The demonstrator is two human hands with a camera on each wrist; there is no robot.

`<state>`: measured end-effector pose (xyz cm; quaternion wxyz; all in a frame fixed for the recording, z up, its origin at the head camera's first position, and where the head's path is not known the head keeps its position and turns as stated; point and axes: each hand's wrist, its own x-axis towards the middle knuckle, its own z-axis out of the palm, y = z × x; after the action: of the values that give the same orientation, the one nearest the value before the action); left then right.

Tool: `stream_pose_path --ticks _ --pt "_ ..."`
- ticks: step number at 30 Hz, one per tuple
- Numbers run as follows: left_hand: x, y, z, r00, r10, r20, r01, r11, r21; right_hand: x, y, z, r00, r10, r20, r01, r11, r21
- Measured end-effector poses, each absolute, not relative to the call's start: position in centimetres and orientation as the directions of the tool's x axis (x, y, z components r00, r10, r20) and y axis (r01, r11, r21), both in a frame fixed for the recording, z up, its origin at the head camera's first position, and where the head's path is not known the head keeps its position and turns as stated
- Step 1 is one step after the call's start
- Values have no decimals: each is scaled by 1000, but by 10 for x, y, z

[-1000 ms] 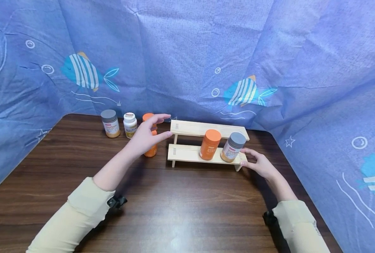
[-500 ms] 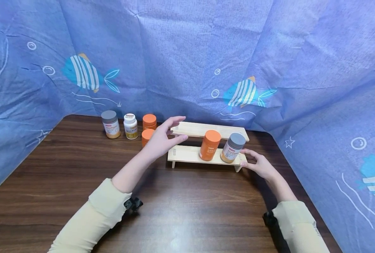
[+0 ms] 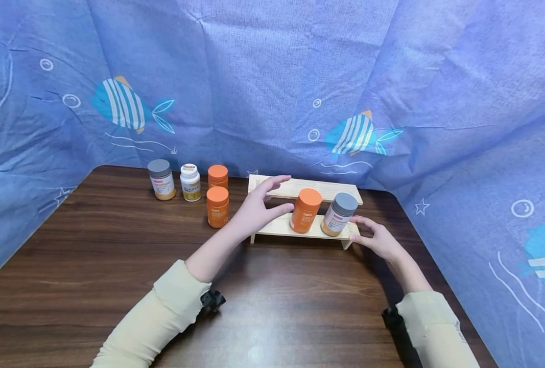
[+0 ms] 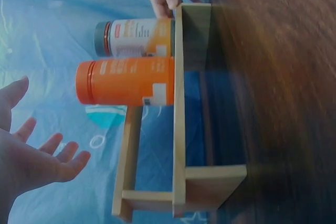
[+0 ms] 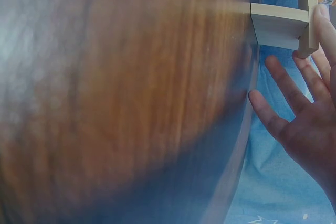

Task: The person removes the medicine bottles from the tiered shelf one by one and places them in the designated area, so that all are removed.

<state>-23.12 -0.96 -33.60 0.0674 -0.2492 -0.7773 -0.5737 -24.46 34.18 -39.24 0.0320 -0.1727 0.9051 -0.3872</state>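
Note:
My left hand (image 3: 255,212), fingers spread and thumb apart, hovers over the left part of a two-tier wooden rack (image 3: 272,225). It is just left of an orange bottle (image 3: 306,210) and holds nothing. That bottle stands upright on the lower board, beside a grey-lidded jar (image 3: 339,214) at the right. My right hand (image 3: 379,240) is at the rack's right end, thumb at the front edge of the lower board and forefinger by the jar. In the right wrist view, the thumb (image 5: 324,19) lies against the board's end while the other fingers spread out below.
Left of the rack stand two more orange bottles (image 3: 218,207), one behind the other. Beside them are a white bottle (image 3: 190,182) and another grey-lidded jar (image 3: 161,180). A blue fish-print cloth (image 3: 263,92) hangs behind the dark wooden table (image 3: 263,312).
My left hand has moved right, from beside the orange bottles on the table to the bottle on the rack. The front orange bottle on the table shows fully now. My right hand stays put.

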Motion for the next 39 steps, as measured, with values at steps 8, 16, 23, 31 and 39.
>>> stream_pose_path --ticks 8,16,23,31,39 --pt "-228 12 -346 -860 337 382 476 264 839 -242 339 -389 -942 -329 61 -269 637 -722" --pt "-234 28 -357 -860 341 379 482 299 824 -244 339 -390 -943 -329 59 -265 630 -730" --pt "-242 38 -364 -851 358 384 483 245 841 -246 340 -390 -944 -326 55 -263 638 -723" --pt "-250 44 -370 -870 341 356 445 229 866 -246 341 -390 -945 -323 48 -256 643 -722" --pt "-256 45 -373 -870 316 379 449 185 874 -245 340 -390 -944 -324 58 -263 639 -723"
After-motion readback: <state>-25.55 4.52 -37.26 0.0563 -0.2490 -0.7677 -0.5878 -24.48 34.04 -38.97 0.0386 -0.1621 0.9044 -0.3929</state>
